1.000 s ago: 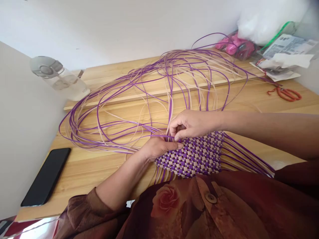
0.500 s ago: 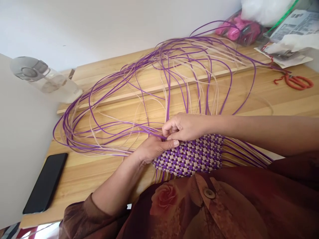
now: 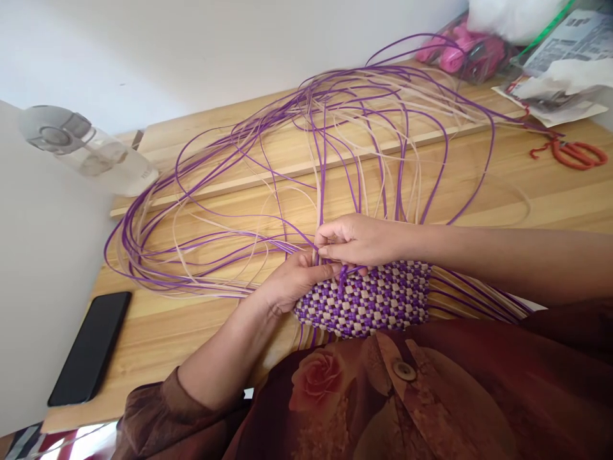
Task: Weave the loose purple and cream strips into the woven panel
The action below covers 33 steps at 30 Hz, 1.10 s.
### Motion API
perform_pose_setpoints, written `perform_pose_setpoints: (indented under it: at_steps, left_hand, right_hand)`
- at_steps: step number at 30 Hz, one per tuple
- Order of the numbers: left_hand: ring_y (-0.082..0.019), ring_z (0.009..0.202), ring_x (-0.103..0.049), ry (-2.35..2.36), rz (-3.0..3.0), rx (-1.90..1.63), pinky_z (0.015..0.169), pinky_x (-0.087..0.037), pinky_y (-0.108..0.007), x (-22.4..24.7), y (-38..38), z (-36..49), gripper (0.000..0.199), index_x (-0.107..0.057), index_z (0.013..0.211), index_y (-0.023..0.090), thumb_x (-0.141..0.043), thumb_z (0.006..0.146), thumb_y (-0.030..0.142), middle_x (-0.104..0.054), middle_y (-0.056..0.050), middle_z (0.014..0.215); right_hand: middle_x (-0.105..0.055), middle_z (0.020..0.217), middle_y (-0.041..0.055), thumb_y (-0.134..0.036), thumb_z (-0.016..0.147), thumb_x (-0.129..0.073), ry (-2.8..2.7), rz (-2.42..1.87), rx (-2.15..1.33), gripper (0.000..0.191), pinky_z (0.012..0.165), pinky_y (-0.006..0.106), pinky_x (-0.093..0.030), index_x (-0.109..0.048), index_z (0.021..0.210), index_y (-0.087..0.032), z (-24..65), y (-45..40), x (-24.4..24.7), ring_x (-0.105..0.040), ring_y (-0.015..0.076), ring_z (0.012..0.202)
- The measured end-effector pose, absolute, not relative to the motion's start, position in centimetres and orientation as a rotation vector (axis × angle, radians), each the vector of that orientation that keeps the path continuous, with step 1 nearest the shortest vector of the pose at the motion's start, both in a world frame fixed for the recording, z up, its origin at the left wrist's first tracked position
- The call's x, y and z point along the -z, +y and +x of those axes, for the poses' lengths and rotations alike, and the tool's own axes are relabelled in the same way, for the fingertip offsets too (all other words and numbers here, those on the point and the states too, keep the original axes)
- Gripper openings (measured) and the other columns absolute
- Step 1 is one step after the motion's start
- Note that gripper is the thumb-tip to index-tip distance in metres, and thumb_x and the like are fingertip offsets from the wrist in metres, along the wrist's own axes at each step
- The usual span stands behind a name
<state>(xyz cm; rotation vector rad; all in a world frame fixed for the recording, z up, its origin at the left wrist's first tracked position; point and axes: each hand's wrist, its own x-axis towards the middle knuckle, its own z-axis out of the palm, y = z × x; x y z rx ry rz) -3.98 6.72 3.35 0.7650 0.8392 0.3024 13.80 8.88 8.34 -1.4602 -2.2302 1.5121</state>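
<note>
A woven piece [image 3: 373,300] in purple and beige checks lies at the table's front edge, close against my body. My left hand [image 3: 297,278] pinches its upper left corner, thumb on top and fingers partly hidden. Just above, my right hand [image 3: 352,239] is closed, its thumb and index finger pressed on a purple strand [image 3: 306,235] at the weave's edge. A short purple loop [image 3: 343,279] stands up from the weave beside my left thumb. Long loose purple and beige strands [image 3: 268,124] fan out from the piece across the table.
On the wooden table [image 3: 158,338] a black phone [image 3: 90,348] lies at the left. Behind it stands a clear bottle [image 3: 110,160] with a grey lid. Red-handled pliers or cutters [image 3: 579,154] rest at the right, near a bag of pink items [image 3: 460,54] and papers.
My right hand has shifted slightly up and right, off my left thumb. A purple strand now stretches from its fingertips, and the purple loop on the weave shows more.
</note>
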Motion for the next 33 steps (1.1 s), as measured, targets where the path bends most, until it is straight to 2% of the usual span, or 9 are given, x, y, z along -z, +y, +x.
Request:
perform_pose_setpoints:
  at_steps: [5, 11, 15, 18, 20, 22, 25, 30, 33]
  left_hand:
    - [-0.010, 0.056, -0.056, 0.917, 0.803, -0.329, 0.060, -0.041, -0.024, -3.1, 6.7, -3.8, 0.023, -0.068, 0.071, 0.011, -0.083, 0.060, 0.025, -0.063, -0.001, 0.061]
    - [-0.008, 0.054, -0.052, 0.919, 0.875, -0.299, 0.058, -0.038, -0.022, -3.1, 6.8, -3.9, 0.016, -0.066, 0.071, 0.012, -0.077, 0.063, 0.022, -0.061, 0.001, 0.060]
    - [-0.007, 0.052, -0.050, 0.881, 0.894, -0.284, 0.055, -0.035, -0.021, -3.4, 6.7, -4.0, 0.012, -0.064, 0.067, 0.013, -0.074, 0.065, 0.020, -0.061, 0.002, 0.060]
    - [-0.009, 0.058, -0.055, 0.865, 0.871, -0.335, 0.061, -0.040, -0.023, -3.4, 6.5, -3.9, 0.012, -0.068, 0.072, 0.013, -0.075, 0.064, 0.018, -0.064, 0.001, 0.065]
    - [-0.012, 0.065, -0.060, 0.871, 0.848, -0.391, 0.068, -0.044, -0.026, -3.4, 6.4, -3.9, 0.020, -0.071, 0.079, 0.014, -0.077, 0.061, 0.017, -0.068, -0.001, 0.072]
    - [-0.015, 0.070, -0.062, 0.862, 0.833, -0.401, 0.073, -0.046, -0.029, -3.4, 6.5, -3.9, 0.025, -0.073, 0.081, 0.013, -0.080, 0.057, 0.019, -0.069, -0.002, 0.073]
    - [-0.015, 0.068, -0.061, 0.830, 0.843, -0.349, 0.073, -0.046, -0.029, -3.3, 6.7, -4.0, 0.024, -0.072, 0.073, 0.012, -0.083, 0.054, 0.022, -0.068, -0.003, 0.070]
    - [-0.014, 0.067, -0.060, 0.792, 0.863, -0.343, 0.077, -0.046, -0.030, -2.9, 6.9, -4.2, 0.023, -0.072, 0.072, 0.013, -0.083, 0.057, 0.025, -0.068, -0.003, 0.070]
    - [-0.014, 0.065, -0.059, 0.780, 0.884, -0.355, 0.074, -0.046, -0.029, -2.8, 6.9, -4.1, 0.023, -0.072, 0.070, 0.013, -0.084, 0.056, 0.027, -0.068, -0.003, 0.070]
  right_hand:
    - [-0.066, 0.070, -0.0002, -0.019, 0.081, -0.060, -2.501, -1.254, -1.274, 0.011, 0.056, 0.020, -0.037, -0.069, 0.085, -0.015, 13.5, 9.2, -9.5, -0.057, 0.0092, 0.061]
    - [-0.061, 0.061, -0.0020, -0.015, 0.076, -0.059, -2.502, -1.355, -1.019, 0.007, 0.055, 0.023, -0.029, -0.066, 0.074, -0.015, 13.0, 8.5, -9.3, -0.047, 0.0079, 0.055]
    - [-0.055, 0.056, -0.0034, -0.015, 0.078, -0.056, -2.494, -1.281, -0.921, 0.009, 0.054, 0.024, -0.026, -0.061, 0.071, -0.015, 13.0, 8.0, -8.6, -0.042, 0.0071, 0.051]
    - [-0.058, 0.061, -0.0038, -0.020, 0.085, -0.056, -2.417, -1.241, -0.887, 0.008, 0.056, 0.024, -0.030, -0.063, 0.083, -0.015, 13.5, 7.4, -8.5, -0.045, 0.0076, 0.053]
    - [-0.063, 0.070, -0.0021, -0.025, 0.088, -0.058, -2.374, -1.152, -0.793, 0.011, 0.063, 0.024, -0.037, -0.063, 0.091, -0.016, 14.2, 6.5, -8.5, -0.052, 0.0095, 0.061]
    - [-0.068, 0.082, 0.0012, -0.030, 0.088, -0.062, -2.389, -0.995, -0.610, 0.012, 0.076, 0.029, -0.043, -0.065, 0.088, -0.018, 15.2, 5.2, -8.3, -0.059, 0.0139, 0.079]
    - [-0.070, 0.093, 0.0030, -0.026, 0.086, -0.066, -2.448, -0.831, -0.348, 0.007, 0.092, 0.036, -0.044, -0.069, 0.083, -0.021, 16.7, 3.3, -7.6, -0.059, 0.0188, 0.097]
    - [-0.070, 0.099, 0.0049, -0.015, 0.088, -0.061, -2.471, -0.813, -0.165, 0.016, 0.092, 0.037, -0.047, -0.068, 0.102, -0.018, 17.1, 2.0, -6.3, -0.059, 0.0178, 0.096]
    - [-0.068, 0.101, 0.0067, -0.013, 0.089, -0.056, -2.569, -0.778, -0.152, 0.020, 0.089, 0.039, -0.048, -0.067, 0.105, -0.016, 16.5, 2.0, -6.4, -0.056, 0.0200, 0.096]
